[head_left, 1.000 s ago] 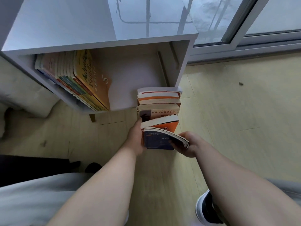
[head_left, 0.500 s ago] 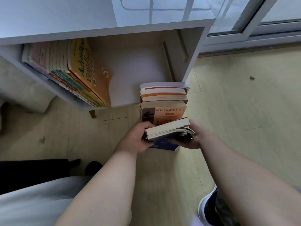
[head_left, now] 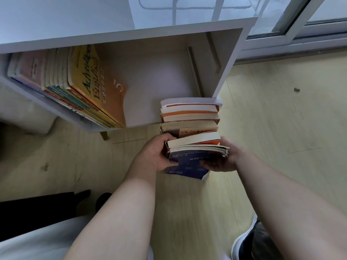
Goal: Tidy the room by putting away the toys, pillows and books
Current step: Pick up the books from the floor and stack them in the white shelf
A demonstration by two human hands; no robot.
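Left hand (head_left: 155,156) has gone from flat to curled round the book stack (head_left: 189,124); right hand (head_left: 223,160) grips too. Stack seemingly lifted, just before the shelf (head_left: 131,32) opening, ready to slot in.

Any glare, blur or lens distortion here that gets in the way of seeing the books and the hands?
Head view: the glossy top of the shelf unit mirrors the window as bright glare; the wide lens bows its edges. Head view: the stack of books and the left hand and right hand gripping it are fairly sharp, small cover print soft, shelf interior shaded.
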